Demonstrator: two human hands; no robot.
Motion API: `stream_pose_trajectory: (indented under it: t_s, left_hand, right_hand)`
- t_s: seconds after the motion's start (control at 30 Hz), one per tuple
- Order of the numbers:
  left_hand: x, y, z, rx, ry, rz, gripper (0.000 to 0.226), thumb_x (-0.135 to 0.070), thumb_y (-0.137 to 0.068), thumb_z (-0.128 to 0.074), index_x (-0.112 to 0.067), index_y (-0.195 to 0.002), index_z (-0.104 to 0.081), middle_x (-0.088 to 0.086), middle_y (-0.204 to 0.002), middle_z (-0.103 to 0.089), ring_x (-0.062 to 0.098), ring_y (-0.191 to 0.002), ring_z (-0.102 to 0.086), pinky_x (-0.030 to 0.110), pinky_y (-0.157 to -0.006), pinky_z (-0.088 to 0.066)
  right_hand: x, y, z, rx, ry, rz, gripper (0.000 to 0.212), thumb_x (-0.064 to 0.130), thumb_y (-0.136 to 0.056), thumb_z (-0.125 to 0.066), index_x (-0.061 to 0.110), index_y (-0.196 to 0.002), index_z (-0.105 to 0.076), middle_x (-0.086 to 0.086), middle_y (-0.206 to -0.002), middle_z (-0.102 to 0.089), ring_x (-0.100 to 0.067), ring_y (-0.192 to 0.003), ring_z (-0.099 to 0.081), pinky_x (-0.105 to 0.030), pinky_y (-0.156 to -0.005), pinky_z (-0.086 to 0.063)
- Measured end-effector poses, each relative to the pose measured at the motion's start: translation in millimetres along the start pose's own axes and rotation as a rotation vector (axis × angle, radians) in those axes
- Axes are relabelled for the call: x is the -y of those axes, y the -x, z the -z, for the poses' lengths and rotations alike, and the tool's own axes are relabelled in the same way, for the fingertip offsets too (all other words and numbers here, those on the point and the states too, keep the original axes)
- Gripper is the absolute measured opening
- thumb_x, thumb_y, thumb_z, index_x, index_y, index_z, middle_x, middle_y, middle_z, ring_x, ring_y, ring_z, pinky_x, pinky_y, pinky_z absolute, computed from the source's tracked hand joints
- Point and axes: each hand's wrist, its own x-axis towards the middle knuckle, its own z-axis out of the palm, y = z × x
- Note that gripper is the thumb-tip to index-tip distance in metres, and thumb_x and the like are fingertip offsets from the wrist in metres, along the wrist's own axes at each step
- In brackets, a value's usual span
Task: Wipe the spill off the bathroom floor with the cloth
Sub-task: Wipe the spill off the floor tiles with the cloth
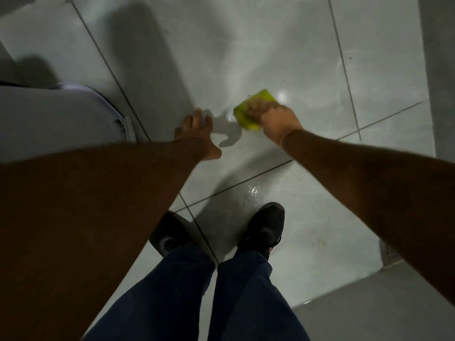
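A yellow-green cloth (248, 112) is pressed flat on the pale tiled floor (283, 57), blurred by motion. My right hand (273, 119) is shut on the cloth from above. Just left of it, my left hand (197, 134) rests with fingers spread, palm toward the tile, holding nothing. A small wet patch (254, 190) glistens nearer to me, just beyond my right shoe. A faint wet sheen (230, 118) shows at the cloth's left edge.
A white toilet or bin edge (98, 112) stands at the left. My two black shoes (264, 227) and blue trousers fill the bottom. A metal floor drain (390, 252) and a raised grey step (369, 303) lie at the lower right.
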Motion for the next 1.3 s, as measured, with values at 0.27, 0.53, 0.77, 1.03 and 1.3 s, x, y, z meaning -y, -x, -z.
stream_pose_trajectory:
  t_s: [0.27, 0.53, 0.77, 1.03, 1.3]
  left_hand:
    - [4.9, 2.8, -9.6, -0.032, -0.017, 0.003, 0.116, -0.047, -0.079, -0.074, -0.029, -0.167, -0.001, 0.007, -0.174, 0.015, 0.035, -0.160, 0.003, 0.060, -0.126, -0.014]
    - [1.0, 0.3, 6.7, 0.029, -0.011, 0.005, 0.112, -0.046, -0.083, -0.071, -0.026, -0.168, -0.001, 0.008, -0.175, 0.014, 0.035, -0.161, 0.003, 0.059, -0.126, -0.013]
    - [13.0, -3.4, -0.5, 0.021, -0.020, -0.025, 0.112, -0.046, -0.080, -0.072, -0.032, -0.167, -0.004, 0.003, -0.174, 0.015, 0.033, -0.160, 0.004, 0.062, -0.124, -0.012]
    - [5.8, -1.1, -2.8, 0.007, -0.040, 0.019, 0.118, -0.047, -0.078, -0.076, -0.035, -0.167, 0.000, 0.003, -0.175, 0.019, 0.031, -0.161, 0.007, 0.061, -0.126, -0.010]
    - [4.8, -0.8, -2.1, 0.017, -0.062, 0.010, 0.116, -0.048, -0.081, -0.073, -0.030, -0.167, 0.002, 0.006, -0.174, 0.018, 0.034, -0.161, 0.006, 0.061, -0.125, -0.008]
  right_hand:
    - [49.6, -38.4, -17.0, -0.082, -0.146, -0.301, 0.059, 0.015, -0.096, -0.054, 0.007, -0.152, -0.035, -0.022, -0.156, -0.035, -0.041, -0.144, -0.032, -0.049, -0.119, -0.029]
    - [1.6, -10.8, -12.9, -0.193, 0.078, 0.076, 0.044, 0.040, -0.099, -0.041, 0.025, -0.138, -0.058, -0.004, -0.147, -0.054, -0.022, -0.136, -0.049, -0.033, -0.114, -0.038]
    - [-50.5, -55.3, 26.1, -0.257, -0.243, -0.683, 0.047, 0.016, -0.089, -0.052, -0.001, -0.133, -0.053, -0.029, -0.131, -0.054, -0.042, -0.123, -0.053, -0.037, -0.089, -0.050]
    - [61.3, -23.0, -34.4, 0.001, -0.008, 0.160, 0.049, 0.025, -0.094, -0.046, 0.003, -0.136, -0.058, -0.022, -0.141, -0.056, -0.047, -0.129, -0.052, -0.058, -0.104, -0.046]
    - [-43.4, -53.0, 28.2, -0.137, 0.075, -0.370, 0.045, 0.015, -0.105, -0.040, 0.013, -0.150, -0.036, -0.017, -0.155, -0.036, -0.034, -0.140, -0.039, -0.049, -0.106, -0.043]
